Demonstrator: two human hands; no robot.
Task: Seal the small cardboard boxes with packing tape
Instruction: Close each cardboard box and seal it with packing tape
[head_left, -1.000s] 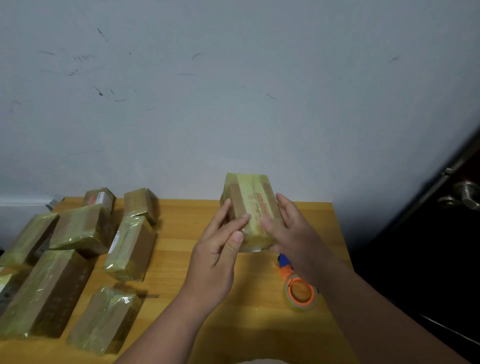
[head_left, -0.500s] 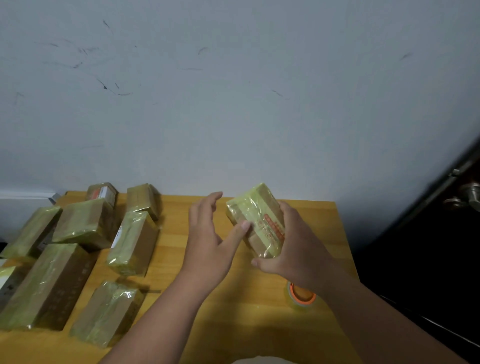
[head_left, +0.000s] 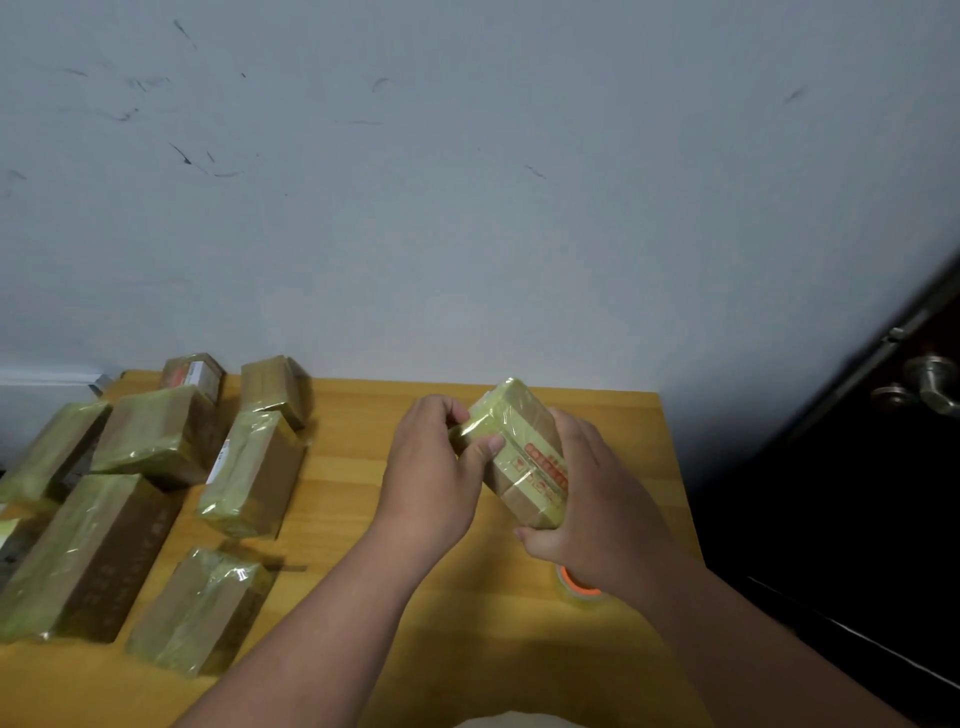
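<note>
Holding one small cardboard box (head_left: 517, 457) up over the worktop (head_left: 363, 499), tilted, far end toward the wall. It's already skinned in yellowish packing tape; red print shows on the upper face.

Left hand (head_left: 436, 483): grip closed on the box's far-left end, thumb across the top face, fingers curled over the edge. Right hand (head_left: 597, 509): grip closed on the near-right end, cradling it from below and the side, thumb under the near corner.

Step in hand, my read: pressing down and checking tape on this box, not laying new tape. No loose tape end visible; can't tell if any seam is open.

Tape roll (head_left: 579, 590) with orange core sits on the worktop just under the right wrist, mostly hidden. Neither hand touches it.

Further left: finished boxes (head_left: 161, 493) lie in loose rows on the worktop, all wrapped in the same tape, some touching. Looks like most of the batch is done.

Next move, judgement only:
- If wrap is sound, set this box down with the others on the left; there's bare worktop between the rows and the hands.
- If an end needs another strip, right hand has to let go and pick up the roll while left keeps the box steady.
- Glossy tape is slick, so a one-handed hold needs a firm pinch.
</note>
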